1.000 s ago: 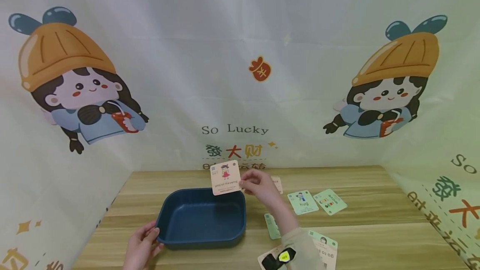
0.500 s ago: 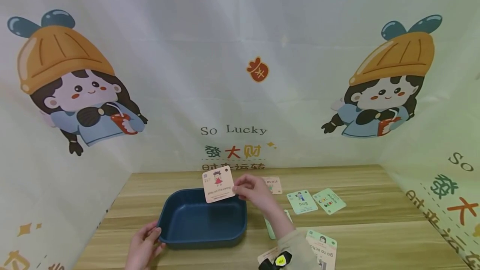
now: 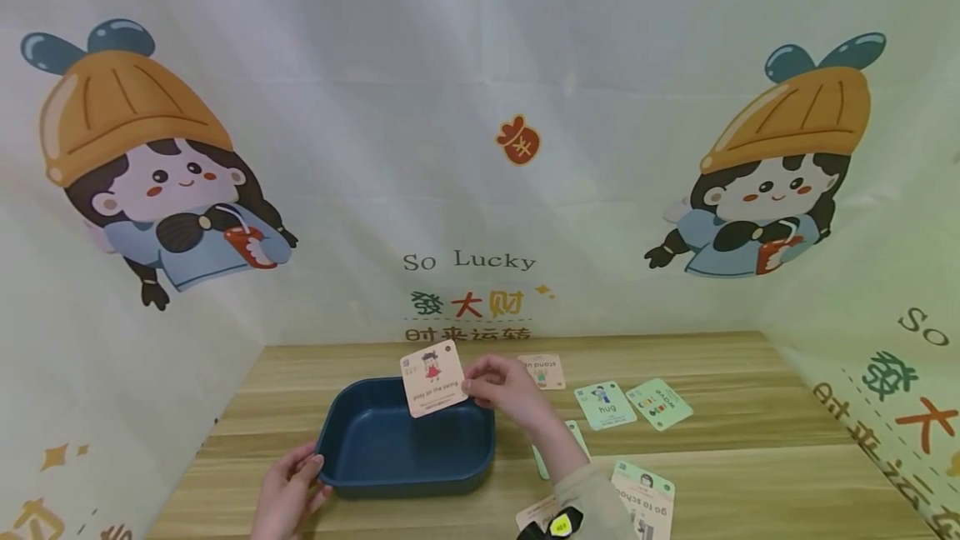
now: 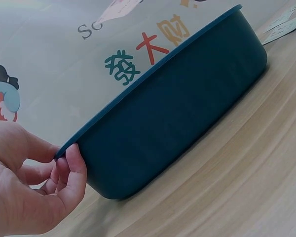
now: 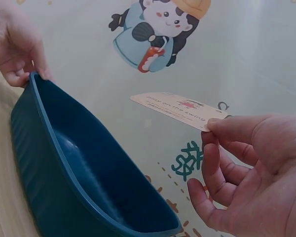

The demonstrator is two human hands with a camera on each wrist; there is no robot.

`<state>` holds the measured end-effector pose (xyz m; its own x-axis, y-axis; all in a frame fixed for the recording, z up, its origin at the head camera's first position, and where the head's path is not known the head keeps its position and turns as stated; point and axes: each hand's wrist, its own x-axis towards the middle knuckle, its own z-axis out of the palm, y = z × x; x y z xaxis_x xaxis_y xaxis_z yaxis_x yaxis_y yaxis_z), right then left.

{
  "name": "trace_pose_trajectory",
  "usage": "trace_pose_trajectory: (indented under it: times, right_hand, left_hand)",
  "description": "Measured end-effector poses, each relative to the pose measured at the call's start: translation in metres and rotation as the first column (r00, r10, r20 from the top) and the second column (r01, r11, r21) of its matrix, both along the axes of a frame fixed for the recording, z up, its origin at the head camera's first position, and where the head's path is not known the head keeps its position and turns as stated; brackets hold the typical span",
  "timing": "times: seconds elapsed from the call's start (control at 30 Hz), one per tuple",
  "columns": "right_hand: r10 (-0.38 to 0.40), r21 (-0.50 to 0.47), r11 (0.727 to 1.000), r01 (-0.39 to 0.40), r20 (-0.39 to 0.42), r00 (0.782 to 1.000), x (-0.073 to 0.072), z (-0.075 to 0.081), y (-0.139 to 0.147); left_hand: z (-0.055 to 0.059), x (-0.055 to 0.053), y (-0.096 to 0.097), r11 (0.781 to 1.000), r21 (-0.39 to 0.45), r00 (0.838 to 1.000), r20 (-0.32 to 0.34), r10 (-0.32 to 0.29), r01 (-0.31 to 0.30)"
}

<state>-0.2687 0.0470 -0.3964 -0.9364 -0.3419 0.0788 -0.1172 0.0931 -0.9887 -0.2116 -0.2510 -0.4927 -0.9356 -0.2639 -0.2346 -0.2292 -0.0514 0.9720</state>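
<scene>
A pink flashcard (image 3: pixel 433 380) reading "play on the swing" is pinched at its edge by my right hand (image 3: pixel 510 390), thumb on top. It hangs tilted above the back right part of a dark blue basin (image 3: pixel 405 490); the right wrist view shows the card (image 5: pixel 180 107) apart from the rim. My left hand (image 3: pixel 288 486) grips the basin's left front corner. In the left wrist view, the thumb and fingers of that hand (image 4: pixel 39 182) close on the rim. The basin's visible inside is bare.
On the wooden table (image 3: pixel 720 482), right of the basin, lie a "hug" card (image 3: pixel 605 405), a "wave" card (image 3: pixel 660 403), a "stand up" card (image 3: pixel 543 372) and a "go to school" card (image 3: pixel 648 498). My right forearm partly covers more cards. A printed cloth (image 3: pixel 600 215) walls the table.
My right hand has carried the pink flashcard a little left and down, over the basin. The "stand up" card shows more now. My left hand has stayed on the rim.
</scene>
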Motion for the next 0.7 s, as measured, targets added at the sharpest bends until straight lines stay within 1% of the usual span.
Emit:
trace_pose_trajectory:
  times: [0.17, 0.3, 0.5, 0.7]
  right_hand:
    - [0.018, -0.011, 1.000, -0.018, 0.002, 1.000, -0.011, -0.016, -0.001]
    - [0.007, 0.003, 1.000, -0.007, -0.002, 1.000, -0.018, -0.027, -0.001]
    - [-0.056, 0.035, 0.998, 0.056, -0.008, 0.998, -0.022, -0.035, 0.003]
    - [-0.084, 0.045, 0.995, 0.084, -0.013, 0.996, -0.024, -0.039, 0.006]
  left_hand:
    - [0.000, 0.000, 0.000, 1.000, -0.002, 1.000, 0.000, 0.002, -0.002]
    - [0.000, 0.000, 0.000, 1.000, 0.004, 1.000, 0.001, 0.002, -0.002]
    - [0.001, 0.000, 0.001, 1.000, 0.005, 1.000, 0.006, 0.003, -0.003]
    - [0.000, 0.000, 0.000, 1.000, 0.009, 1.000, 0.000, -0.002, 0.002]
